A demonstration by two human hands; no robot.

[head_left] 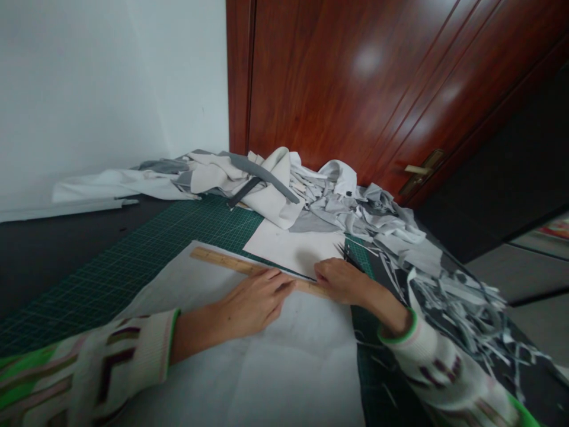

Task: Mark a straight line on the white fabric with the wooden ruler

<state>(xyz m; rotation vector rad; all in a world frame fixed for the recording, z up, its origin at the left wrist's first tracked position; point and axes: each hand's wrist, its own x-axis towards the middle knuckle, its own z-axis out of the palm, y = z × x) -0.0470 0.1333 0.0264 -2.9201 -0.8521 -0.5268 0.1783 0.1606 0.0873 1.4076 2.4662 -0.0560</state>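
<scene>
A wooden ruler (222, 259) lies across a sheet of pale fabric (293, 356) on a green cutting mat (133, 261). My left hand (253, 302) lies flat with its fingers stretched out, pressing on the ruler's middle. My right hand (340, 280) is closed at the ruler's right end, knuckles up; what it holds is hidden under the fingers. A thin dark line runs along the ruler's far edge between the two hands. A smaller white piece (293, 246) lies just beyond the ruler.
A heap of white and grey fabric scraps (338, 201) lines the back of the table, and cut strips (462, 296) spill down its right side. A red-brown wooden door (377, 83) with a brass handle (420, 169) stands behind. White wall at left.
</scene>
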